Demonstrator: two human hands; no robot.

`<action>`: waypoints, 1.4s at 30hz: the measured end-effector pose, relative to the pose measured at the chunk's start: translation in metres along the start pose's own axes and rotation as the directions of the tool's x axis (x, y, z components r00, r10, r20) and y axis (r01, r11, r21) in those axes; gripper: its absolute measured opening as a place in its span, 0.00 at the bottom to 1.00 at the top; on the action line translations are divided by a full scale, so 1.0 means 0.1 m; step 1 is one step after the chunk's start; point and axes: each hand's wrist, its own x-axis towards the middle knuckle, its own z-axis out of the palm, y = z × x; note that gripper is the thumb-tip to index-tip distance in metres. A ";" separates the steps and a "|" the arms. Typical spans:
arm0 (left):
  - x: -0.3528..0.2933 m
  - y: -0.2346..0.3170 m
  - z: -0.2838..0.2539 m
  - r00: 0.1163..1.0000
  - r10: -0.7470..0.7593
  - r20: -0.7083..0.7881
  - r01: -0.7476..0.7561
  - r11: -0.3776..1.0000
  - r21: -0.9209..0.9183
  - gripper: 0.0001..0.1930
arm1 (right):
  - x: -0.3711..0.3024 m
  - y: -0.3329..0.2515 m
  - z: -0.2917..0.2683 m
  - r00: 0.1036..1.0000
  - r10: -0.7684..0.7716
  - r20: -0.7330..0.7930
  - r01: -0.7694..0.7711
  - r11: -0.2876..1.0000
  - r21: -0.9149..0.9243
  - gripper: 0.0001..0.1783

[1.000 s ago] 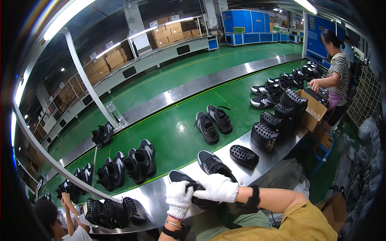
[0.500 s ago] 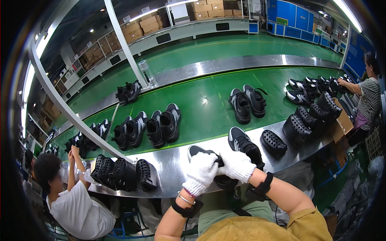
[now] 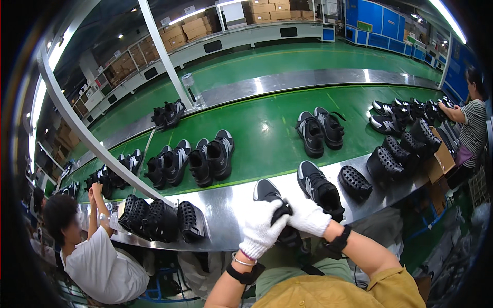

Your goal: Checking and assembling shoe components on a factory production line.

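My left hand [image 3: 262, 227], in a white knit glove, is closed on the upper part of a black sneaker [image 3: 266, 190] with a grey toe, at the near edge of the metal ledge. My right hand [image 3: 307, 216], also gloved, is closed on the same sneaker from the right. Between the fingers a black piece of its collar or strap shows; the hands hide most of the opening. Just right of them a second black sneaker [image 3: 318, 187] lies on the ledge, toe away from me. Farther right rests a black perforated shoe form [image 3: 355, 183].
Across the green belt [image 3: 257, 133] stand several pairs of sneakers [image 3: 221, 154]. More perforated forms [image 3: 160, 219] line the ledge on both sides. A co-worker in white [image 3: 102, 267] is at left; another in stripes [image 3: 470, 118] is at right, beside a carton [image 3: 440, 158]. A white post [image 3: 167, 61] rises at left.
The held sneaker has shifted slightly right, and more of its toe shows. My left hand has turned and moved down a little, with the fingers of both hands closer together at the collar.
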 end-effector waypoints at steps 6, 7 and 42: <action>-0.16 -0.07 0.14 0.993 -0.029 -0.115 0.038 0.997 0.073 0.25 | -0.07 0.21 -0.01 0.979 0.206 0.016 -0.188 0.858 0.478 0.21; -0.15 -0.10 0.14 0.997 0.030 -0.077 -0.019 0.991 0.130 0.26 | -0.02 0.23 0.02 0.990 0.076 -0.118 -0.036 0.948 0.315 0.20; -0.87 -0.11 0.01 0.976 -0.094 -0.196 0.146 0.950 0.274 0.19 | -0.21 -0.01 -0.08 0.996 0.071 -0.055 -0.053 0.958 0.282 0.16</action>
